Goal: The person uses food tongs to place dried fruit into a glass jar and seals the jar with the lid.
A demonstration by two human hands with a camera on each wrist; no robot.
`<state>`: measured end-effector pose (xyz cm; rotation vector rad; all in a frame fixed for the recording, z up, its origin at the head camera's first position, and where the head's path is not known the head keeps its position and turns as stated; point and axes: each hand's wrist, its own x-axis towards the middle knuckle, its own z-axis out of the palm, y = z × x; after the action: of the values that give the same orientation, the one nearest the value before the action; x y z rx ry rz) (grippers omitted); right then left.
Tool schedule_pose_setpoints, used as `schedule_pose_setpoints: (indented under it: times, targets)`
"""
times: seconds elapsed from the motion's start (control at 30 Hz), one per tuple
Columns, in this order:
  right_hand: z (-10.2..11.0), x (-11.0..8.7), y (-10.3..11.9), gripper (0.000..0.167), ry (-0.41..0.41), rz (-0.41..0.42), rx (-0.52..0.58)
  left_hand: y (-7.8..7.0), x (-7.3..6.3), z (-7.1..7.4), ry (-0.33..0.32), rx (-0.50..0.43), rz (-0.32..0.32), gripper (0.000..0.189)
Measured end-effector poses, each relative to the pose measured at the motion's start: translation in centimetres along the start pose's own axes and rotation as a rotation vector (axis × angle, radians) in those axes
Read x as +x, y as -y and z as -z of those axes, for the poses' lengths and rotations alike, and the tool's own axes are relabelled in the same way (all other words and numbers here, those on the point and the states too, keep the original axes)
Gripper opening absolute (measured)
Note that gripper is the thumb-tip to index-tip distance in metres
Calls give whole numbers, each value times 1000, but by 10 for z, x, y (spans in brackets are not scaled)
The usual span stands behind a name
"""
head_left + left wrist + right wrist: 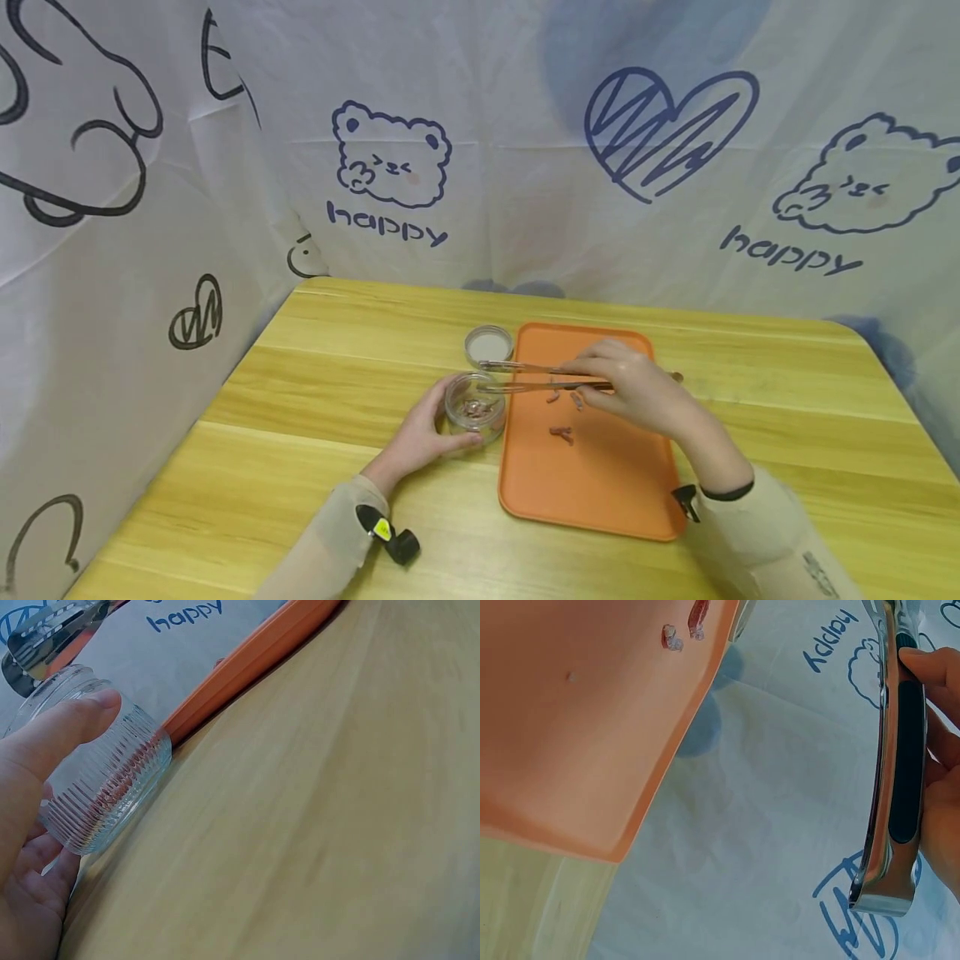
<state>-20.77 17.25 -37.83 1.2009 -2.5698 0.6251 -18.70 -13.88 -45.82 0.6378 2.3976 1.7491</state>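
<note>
My left hand grips a small clear glass jar with ribbed sides, thumb laid across its near side near the rim. Small reddish-brown pieces lie inside the jar. In my right hand are metal tongs with dark grip inserts, held near the middle. The arms of the tongs stand apart in the head view, and their tips overlap the jar's mouth and the space just behind it. Several small reddish, wrapped-looking pieces lie on the orange tray under and in front of the right hand.
A round lid with a pale centre lies behind the jar, beside the tray's left edge. The jar stands close to the tray's raised rim. A wood-grain table carries everything, with a printed white cloth hanging behind and at the left.
</note>
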Motion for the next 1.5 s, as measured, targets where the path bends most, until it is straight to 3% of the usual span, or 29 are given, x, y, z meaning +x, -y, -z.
schedule_pose_setpoints:
  times: [0.43,0.93,1.13,1.3,1.5]
  targets:
    - [14,-21,-2,36,-5,-90,15,-1,1,0,1,-5,-3,84]
    - [22,-68,-13,35,-34,-160,-23,3,2,-2,0,-9,-4,84]
    - [19,-90,-18,37,-34,-139,-20,4,2,-2,1,-16,-38,82]
    - [15,-99,-19,36,-8,-141,-23,5,2,-1,1,-29,-48,81]
    - [9,-103,-20,32,57,-205,-3,4,2,-1,3,-23,-32,82]
